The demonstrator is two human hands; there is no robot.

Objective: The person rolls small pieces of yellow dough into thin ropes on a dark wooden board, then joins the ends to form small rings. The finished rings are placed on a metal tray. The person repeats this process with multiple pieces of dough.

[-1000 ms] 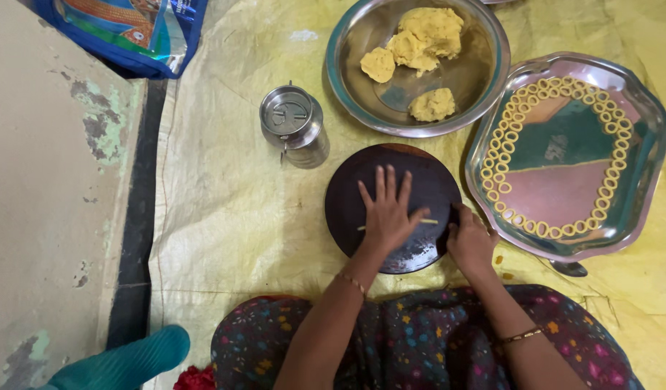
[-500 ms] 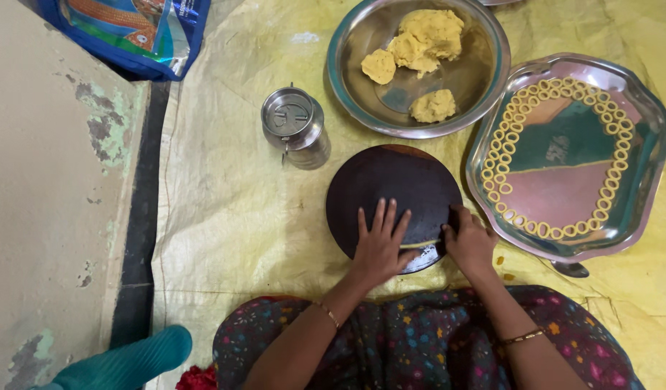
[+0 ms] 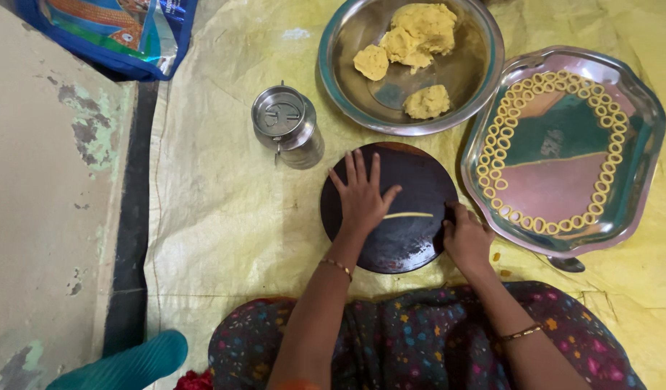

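Note:
A dark round board (image 3: 412, 170) lies on the yellow sheet in front of my lap. My left hand (image 3: 362, 196) rests flat on its left half, fingers spread, with its palm on one end of a thin yellow dough strand (image 3: 411, 215) that runs to the right. My right hand (image 3: 465, 237) grips the board's right rim with curled fingers. Beyond the board is a steel bowl (image 3: 338, 81) holding three yellow dough lumps (image 3: 420, 32). To the right, a steel tray (image 3: 564, 188) has several small dough rings (image 3: 492, 155) set around its edge.
A small lidded steel container (image 3: 286, 124) stands left of the board. A blue printed bag (image 3: 109, 29) lies at the top left. A yellow plastic sheet (image 3: 217, 217) covers the floor, with bare worn floor (image 3: 44, 180) to its left. A teal object (image 3: 123, 361) sits at the bottom left.
My left hand slid back toward me, then forward and left across the board, leaving the dough strand showing to its right. My right hand stayed on the board's rim.

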